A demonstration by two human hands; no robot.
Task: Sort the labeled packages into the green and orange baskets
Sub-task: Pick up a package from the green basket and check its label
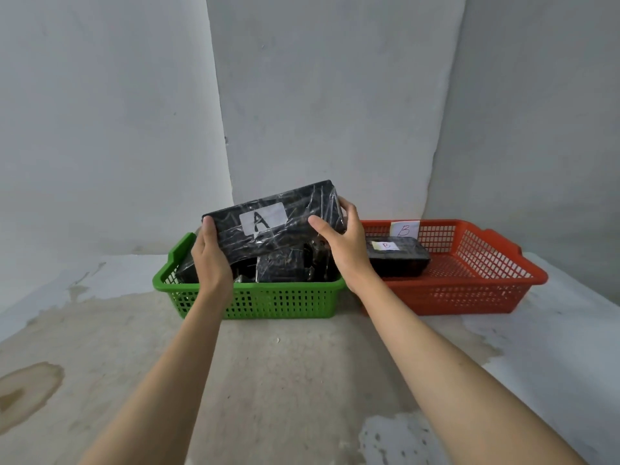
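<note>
- Two bare hands hold one black package [273, 223] wrapped in clear film, raised above the green basket [255, 302] and tilted so its far right end sits higher than its near left end.
- A white label with a hand-drawn "A" [263, 222] faces the camera on the package's top face.
- The left hand [209, 253] clasps the package's left end; its thumb lies on the near top corner, and the other fingers are hidden under or behind the package, so I cannot tell how they are spread.
- The right hand [345, 243] clasps the right end, with the thumb pressed on the top face and the fingers curled together around the far edge.
- Inside the green basket, several more black wrapped packages [281, 268] lie jumbled beneath the held one; their labels are not readable.
- The orange basket [469, 290] stands just beside the green one, to the right, on the same stained floor [268, 364].
- One black package with a small "B" label [397, 260] lies in the orange basket's left part.
- A paper tag marked "B" [405, 229] stands at the orange basket's far rim.
- Pale grey walls [318, 95] rise behind both baskets.
</note>
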